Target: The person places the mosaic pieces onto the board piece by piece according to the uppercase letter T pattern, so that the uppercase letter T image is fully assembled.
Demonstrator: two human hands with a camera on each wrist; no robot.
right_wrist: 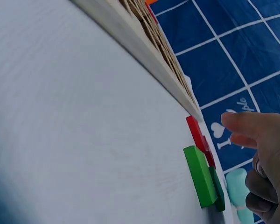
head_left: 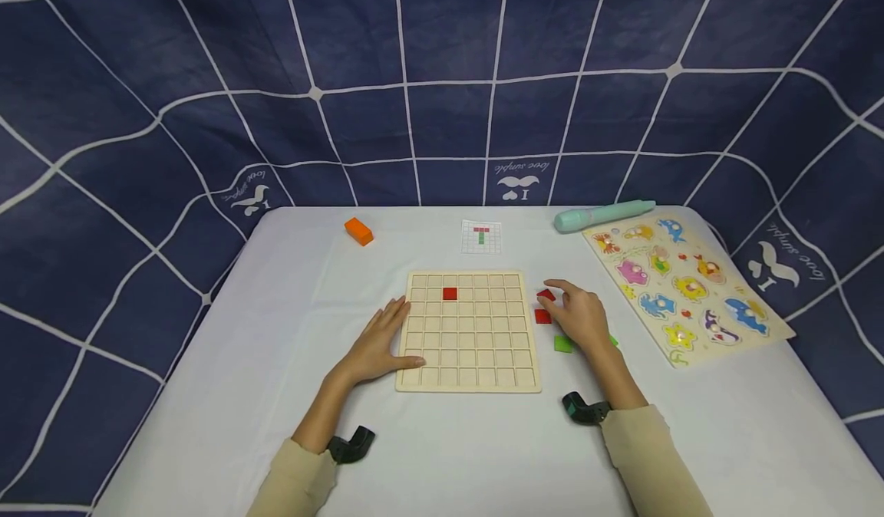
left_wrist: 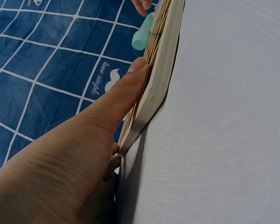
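Note:
My left hand [head_left: 376,348] rests at the left side of a light wooden grid board [head_left: 476,357], thumb on its top edge and fingers stretched along its side. One red square tile [head_left: 450,294] sits in a cell near the board's top. To the right of the board, my right hand [head_left: 583,316] hovers with thumb and index finger apart around a red tile [head_left: 545,295]. In the right wrist view its fingertips hold nothing visible. Another red tile [head_left: 542,316] and a green tile [head_left: 562,344] lie close by; a further green piece [head_left: 614,340] is partly hidden by the wrist.
A small pattern card [head_left: 481,238] with a red and green T lies beyond the board. An orange block [head_left: 358,232] is at the back left. At the right are a mint-green tube-shaped object [head_left: 604,215] and an animal puzzle board [head_left: 649,298].

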